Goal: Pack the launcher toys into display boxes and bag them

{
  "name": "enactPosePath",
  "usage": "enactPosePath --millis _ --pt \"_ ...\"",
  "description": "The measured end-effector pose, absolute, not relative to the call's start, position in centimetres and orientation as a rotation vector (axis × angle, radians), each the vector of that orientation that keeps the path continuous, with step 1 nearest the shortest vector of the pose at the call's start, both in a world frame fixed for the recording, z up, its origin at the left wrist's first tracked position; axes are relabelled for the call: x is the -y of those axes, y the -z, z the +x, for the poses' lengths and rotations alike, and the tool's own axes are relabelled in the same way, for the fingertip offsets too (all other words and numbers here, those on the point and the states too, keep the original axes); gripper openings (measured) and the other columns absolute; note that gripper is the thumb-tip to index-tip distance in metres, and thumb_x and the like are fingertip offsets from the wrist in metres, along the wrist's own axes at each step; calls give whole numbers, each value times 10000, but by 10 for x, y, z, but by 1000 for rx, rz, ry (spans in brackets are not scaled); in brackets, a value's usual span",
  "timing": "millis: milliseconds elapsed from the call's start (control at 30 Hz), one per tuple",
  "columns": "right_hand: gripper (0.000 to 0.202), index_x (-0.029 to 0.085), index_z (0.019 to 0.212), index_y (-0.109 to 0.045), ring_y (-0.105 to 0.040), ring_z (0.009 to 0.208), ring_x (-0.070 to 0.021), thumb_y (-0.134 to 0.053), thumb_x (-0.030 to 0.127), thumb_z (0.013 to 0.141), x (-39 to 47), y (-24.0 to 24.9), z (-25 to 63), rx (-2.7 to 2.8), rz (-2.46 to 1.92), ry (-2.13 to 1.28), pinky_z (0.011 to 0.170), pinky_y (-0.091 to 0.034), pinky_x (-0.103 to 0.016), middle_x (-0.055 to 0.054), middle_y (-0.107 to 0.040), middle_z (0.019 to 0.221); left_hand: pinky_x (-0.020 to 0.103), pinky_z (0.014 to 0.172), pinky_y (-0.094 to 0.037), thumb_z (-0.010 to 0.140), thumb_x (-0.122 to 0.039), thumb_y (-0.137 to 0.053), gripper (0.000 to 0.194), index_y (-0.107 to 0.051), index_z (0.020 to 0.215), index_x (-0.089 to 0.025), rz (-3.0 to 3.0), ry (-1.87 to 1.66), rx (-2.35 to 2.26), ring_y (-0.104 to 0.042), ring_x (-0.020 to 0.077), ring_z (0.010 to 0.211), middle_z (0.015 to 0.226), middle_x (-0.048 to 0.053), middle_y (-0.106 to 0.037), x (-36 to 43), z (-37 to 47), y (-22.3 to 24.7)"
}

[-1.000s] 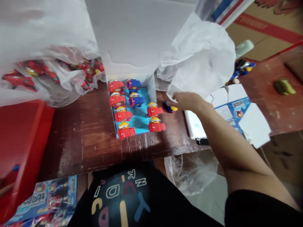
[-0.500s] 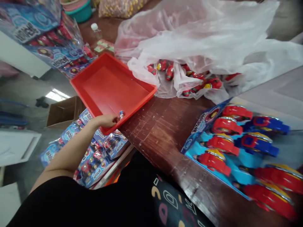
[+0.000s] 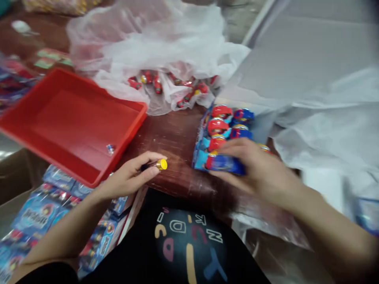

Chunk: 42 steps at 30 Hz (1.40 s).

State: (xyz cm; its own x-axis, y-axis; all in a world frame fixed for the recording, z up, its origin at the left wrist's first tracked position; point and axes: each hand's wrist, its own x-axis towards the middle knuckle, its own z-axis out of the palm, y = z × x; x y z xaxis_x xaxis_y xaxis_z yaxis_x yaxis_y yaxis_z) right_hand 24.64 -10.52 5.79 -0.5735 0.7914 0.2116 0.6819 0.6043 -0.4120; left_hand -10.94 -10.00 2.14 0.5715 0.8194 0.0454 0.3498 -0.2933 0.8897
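Observation:
Between the fingertips of my left hand (image 3: 134, 175) is a small dark cylinder with a yellow end (image 3: 162, 164), held over the brown table. My right hand (image 3: 251, 165) has its fingers around a blue toy (image 3: 226, 163) at the near end of the blue display box (image 3: 200, 159). Red toys (image 3: 218, 126) and other blue toys stand in two rows in that box. The red tray (image 3: 74, 118) lies to the left, with one small shiny piece (image 3: 110, 149) near its right corner.
Behind the table's middle, a translucent plastic bag (image 3: 166, 47) holds several red toys. Packaged toy boxes (image 3: 38, 213) are stacked low at the left. A brown carton (image 3: 17, 173) stands beside them. White plastic sheeting (image 3: 331, 134) covers the right side.
The view has swung right. My left hand has left the tray and now holds the yellow-ended cylinder over the table. My right hand has come into view at the display box.

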Motion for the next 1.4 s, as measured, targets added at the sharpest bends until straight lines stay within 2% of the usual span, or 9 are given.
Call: enactPosePath --millis 133,300,567,733,867,967,1133,1300,1400 --pt "293 293 1281 -599 -706 973 -226 -540 482 1066 114 -60 230 2713 -1188 34 514 -453 -295 -82 -654 1283 277 960 -587 1051 -345 -597 295 -671 1314 -234 1831 -547 -841 -729 169 1066 1204 45 -758 101 -54 -16" --pt "231 275 1215 -677 -662 890 -227 -600 411 1045 122 -59 225 2799 -1328 153 508 -279 -279 -86 -684 1125 240 832 -569 1056 -288 -587 206 -681 1216 -197 2007 -566 -796 -717 138 930 1092 21 -766 101 -28 -20" --pt "579 221 1220 -678 -701 939 -208 -790 651 848 119 -66 258 2319 -1321 -1263 794 -547 -321 -46 -729 1103 373 786 -483 964 -117 -693 466 -610 1419 -176 2975 -947 -294 -616 211 868 1083 92 -742 84 -17 -7" --pt "649 218 1358 -620 -692 1119 -252 -821 573 853 130 -65 287 1919 -1320 -1001 989 -573 -403 -91 -703 1282 317 937 -538 1005 -297 -698 538 -531 1502 -178 2453 -844 -644 -680 193 1063 1202 95 -726 70 -10 -21" --pt "624 274 1418 -641 -639 1282 -291 -831 499 867 141 -62 294 1960 -1355 -728 1129 -516 -478 -93 -680 1384 243 835 -564 1080 -320 -561 300 -659 1348 -229 2156 -587 -750 -723 134 953 1163 29 -760 67 -2 -29" --pt "654 284 1478 -609 -713 1116 -246 -811 492 891 148 -59 292 1814 -1453 -886 1013 -599 -423 -68 -715 1326 285 816 -573 1028 -247 -650 249 -663 1277 -230 2341 -728 -661 -701 151 900 1081 32 -752 69 4 -23" --pt "607 232 1454 -623 -675 685 -132 -730 538 941 154 -67 297 1467 -1436 -1324 599 -625 -283 -43 -746 1070 369 845 -559 852 -94 -822 499 -663 1288 -279 2866 -1316 -345 -662 207 924 1053 32 -758 67 15 -9" --pt "609 270 1436 -648 -708 919 -204 -718 607 933 152 -95 334 1780 -1652 -550 764 -594 -314 -67 -743 1195 516 1158 -435 922 -556 -753 956 -219 1683 -334 2771 -1144 -613 -541 340 1412 1560 160 -549 51 46 -11" --pt "606 327 1488 -601 -701 912 -258 -651 636 969 141 -101 343 2194 -1817 69 695 -501 -346 -89 -759 1125 532 1289 -240 1071 -537 -485 728 -226 1693 -261 2777 -885 -685 -266 335 1612 1718 151 -321 38 67 -6"
